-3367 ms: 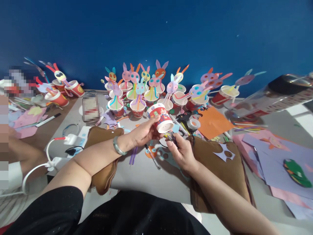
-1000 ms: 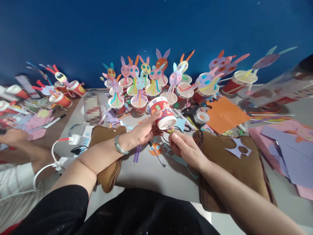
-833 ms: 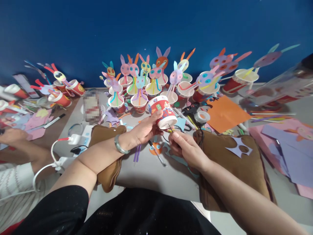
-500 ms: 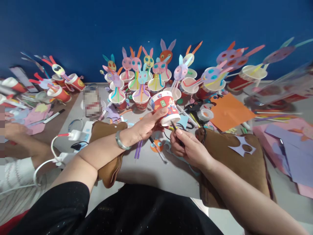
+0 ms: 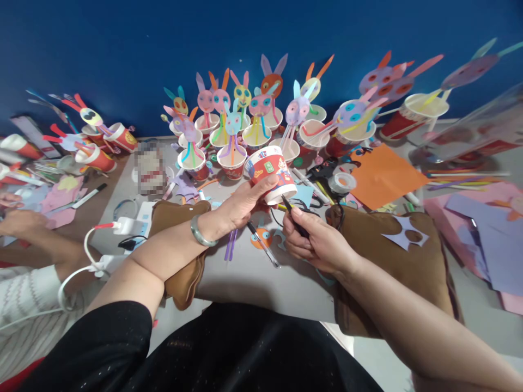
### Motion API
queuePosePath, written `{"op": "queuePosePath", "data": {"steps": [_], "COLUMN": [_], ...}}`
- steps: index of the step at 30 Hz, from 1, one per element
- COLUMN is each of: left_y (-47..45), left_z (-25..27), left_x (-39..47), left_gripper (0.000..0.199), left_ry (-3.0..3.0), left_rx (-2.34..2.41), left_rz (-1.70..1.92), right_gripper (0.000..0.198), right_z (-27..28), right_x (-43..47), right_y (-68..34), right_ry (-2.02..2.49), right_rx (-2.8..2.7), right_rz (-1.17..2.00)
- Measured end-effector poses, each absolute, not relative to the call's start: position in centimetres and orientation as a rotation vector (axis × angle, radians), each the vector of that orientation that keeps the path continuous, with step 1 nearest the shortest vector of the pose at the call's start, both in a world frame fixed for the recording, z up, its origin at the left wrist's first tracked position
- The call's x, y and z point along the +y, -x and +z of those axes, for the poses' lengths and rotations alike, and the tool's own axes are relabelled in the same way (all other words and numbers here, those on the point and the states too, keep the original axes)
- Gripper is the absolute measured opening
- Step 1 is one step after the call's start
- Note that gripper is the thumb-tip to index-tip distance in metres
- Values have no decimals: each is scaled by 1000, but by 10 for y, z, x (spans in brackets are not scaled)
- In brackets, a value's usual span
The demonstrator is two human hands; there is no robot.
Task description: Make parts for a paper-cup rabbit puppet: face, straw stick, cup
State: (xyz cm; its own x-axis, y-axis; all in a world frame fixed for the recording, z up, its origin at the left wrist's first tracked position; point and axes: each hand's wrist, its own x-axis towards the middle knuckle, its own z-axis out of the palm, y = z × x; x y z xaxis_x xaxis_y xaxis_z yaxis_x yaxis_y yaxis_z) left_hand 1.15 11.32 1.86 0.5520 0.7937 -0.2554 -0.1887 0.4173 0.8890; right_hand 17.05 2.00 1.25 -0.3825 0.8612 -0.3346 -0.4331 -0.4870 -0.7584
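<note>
My left hand (image 5: 249,202) grips a red-and-white paper cup (image 5: 270,170) with cartoon prints, tilted so its white base faces down and toward me. In my right hand (image 5: 314,237) is a black pointed tool (image 5: 288,204), its handle mostly covered by my fingers. The tool's tip is at the cup's base rim; whether it pierces the paper I cannot tell. Below the cup lie a clear pen (image 5: 265,246), an orange paper face (image 5: 260,238) with blue eyes, and purple strips (image 5: 231,244).
Several cups with paper rabbit heads (image 5: 232,121) line the blue wall. Brown cushions (image 5: 392,272) lie under both forearms. Tape (image 5: 342,183) and orange paper (image 5: 386,177) are behind my right hand. At left are a power strip (image 5: 139,226) and another person's arm (image 5: 28,226).
The view has shifted slightly. My hands keep hold of the cup and the tool, whose tip stays at the cup's base. The other person's hand at left has moved.
</note>
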Motion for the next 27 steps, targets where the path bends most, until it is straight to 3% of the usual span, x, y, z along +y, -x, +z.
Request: {"op": "queuePosePath", "data": {"steps": [10,14,17,24,27], "left_y": [-11,-10,-11,-12,-10], "left_z": [19,17,15,16,15], "left_x": [114,117,118,112,108], "left_gripper": [53,61,63,59,59], "left_ry": [-859,-883,-885,-904,-973], "left_rx": [777,775,798,798,755], "left_rz": [637,616,610,606,529], "right_gripper": [51,54,46,38,34], "right_z": [6,6,3,-6,-7], "right_x": [21,22,20,17,20], "right_y": [-171,-176,-178,-180,-180], "right_ry": [972,1094,1108,1349,1427], "right_rx": [-915,-1526,-1857,-1519,-1383], "right_rz": [1836,1413,1044,429,349]}}
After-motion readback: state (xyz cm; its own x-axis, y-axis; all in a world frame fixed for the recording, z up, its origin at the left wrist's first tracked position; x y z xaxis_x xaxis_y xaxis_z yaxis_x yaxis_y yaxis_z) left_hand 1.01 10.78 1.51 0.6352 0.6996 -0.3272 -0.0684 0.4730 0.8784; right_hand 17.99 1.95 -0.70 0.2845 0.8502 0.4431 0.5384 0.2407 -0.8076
